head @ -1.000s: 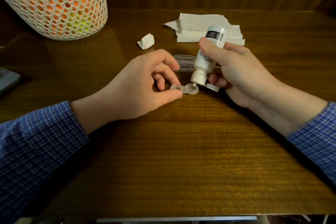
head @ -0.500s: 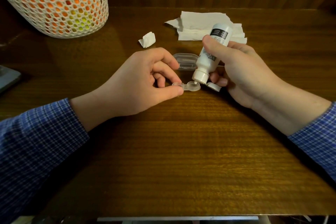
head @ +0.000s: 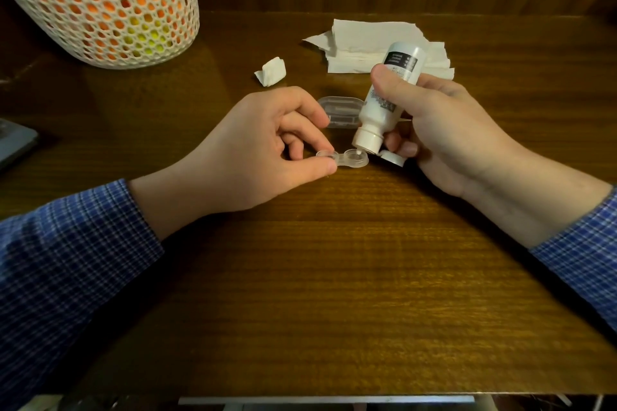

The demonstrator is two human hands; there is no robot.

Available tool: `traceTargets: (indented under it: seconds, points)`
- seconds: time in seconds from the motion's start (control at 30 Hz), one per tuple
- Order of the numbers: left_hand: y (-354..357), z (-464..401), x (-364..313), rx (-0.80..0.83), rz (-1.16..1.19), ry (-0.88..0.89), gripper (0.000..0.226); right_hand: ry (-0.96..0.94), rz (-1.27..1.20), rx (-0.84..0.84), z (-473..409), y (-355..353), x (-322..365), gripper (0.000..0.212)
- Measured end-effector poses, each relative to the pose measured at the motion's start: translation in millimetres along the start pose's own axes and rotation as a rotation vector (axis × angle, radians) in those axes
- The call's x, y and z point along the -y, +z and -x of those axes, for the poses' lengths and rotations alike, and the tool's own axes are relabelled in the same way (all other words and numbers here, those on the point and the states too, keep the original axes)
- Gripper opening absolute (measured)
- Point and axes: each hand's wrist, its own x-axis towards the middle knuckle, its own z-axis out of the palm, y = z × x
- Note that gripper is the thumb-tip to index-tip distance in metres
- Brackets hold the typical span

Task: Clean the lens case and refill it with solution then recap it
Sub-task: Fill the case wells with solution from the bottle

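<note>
A person in blue checked sleeves (head: 66, 264) works at a dark wooden table (head: 334, 277), both forearms reaching in from the near edge. The left hand (head: 253, 157) pinches the left well of a clear plastic lens case (head: 340, 158) between thumb and forefinger, holding it level just above the wood; the other fingers are curled into the palm. The case's right well juts out open toward the other hand. The right hand (head: 447, 130) grips a small white solution bottle (head: 384, 103), thumb across its front and fingers wrapped behind, tilting it neck-down so that the nozzle tip sits in or just above the right well; whether liquid is flowing cannot be told. The bottle's white flip cap (head: 394, 158) hangs open beside the little finger of the right hand, close to the right end of the case. Just beyond the two hands, between them, a clear rounded plastic lid or tray (head: 337, 110) lies flat on the table, partly hidden behind the bottle. Farther off, beyond the left hand, sits a small crumpled piece of white tissue (head: 272, 72). Beyond the right hand lies a loose stack of white paper towels (head: 364, 43). At the far left stands a white honeycomb-mesh basket (head: 96, 0) with orange and yellow-green showing through its holes.
</note>
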Motion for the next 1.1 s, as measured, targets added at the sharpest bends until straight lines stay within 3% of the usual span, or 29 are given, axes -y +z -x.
traceTargets:
  seconds: [1.1]
  points:
    - [-0.3, -0.1, -0.3, 0.005, -0.03, 0.008, 0.041, -0.007, 0.006, 0.01, -0.9, -0.3, -0.4, 0.018]
